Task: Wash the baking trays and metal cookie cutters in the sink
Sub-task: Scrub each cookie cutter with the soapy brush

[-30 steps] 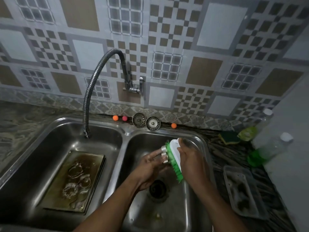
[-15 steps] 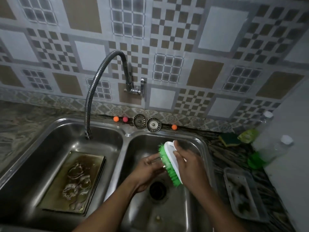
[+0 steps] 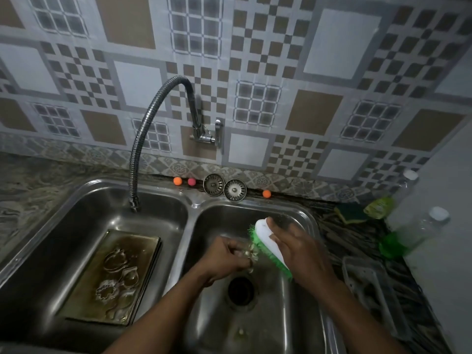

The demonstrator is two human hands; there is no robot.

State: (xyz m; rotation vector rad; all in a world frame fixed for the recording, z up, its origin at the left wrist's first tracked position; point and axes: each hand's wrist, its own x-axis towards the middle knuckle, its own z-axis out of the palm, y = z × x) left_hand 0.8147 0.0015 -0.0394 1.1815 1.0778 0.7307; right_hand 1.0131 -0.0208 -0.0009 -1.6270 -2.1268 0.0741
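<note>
right hand (image 3: 298, 249) grips the brush (image 3: 265, 233) against a small cutter (image 3: 251, 252) pinched in the left hand (image 3: 231, 256); tray (image 3: 132, 236) and more cutters (image 3: 129, 277) sit soaking, unwashed by the look. early days.

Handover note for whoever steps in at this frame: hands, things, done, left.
Left hand pinches a small metal cutter over the right basin.
Right hand grips the green brush, bristles against that cutter.
Baking tray lies in the left basin with more cutters on it.
Done: nothing visibly finished.
Left: finish this cutter, then the tray and the rest.
</note>
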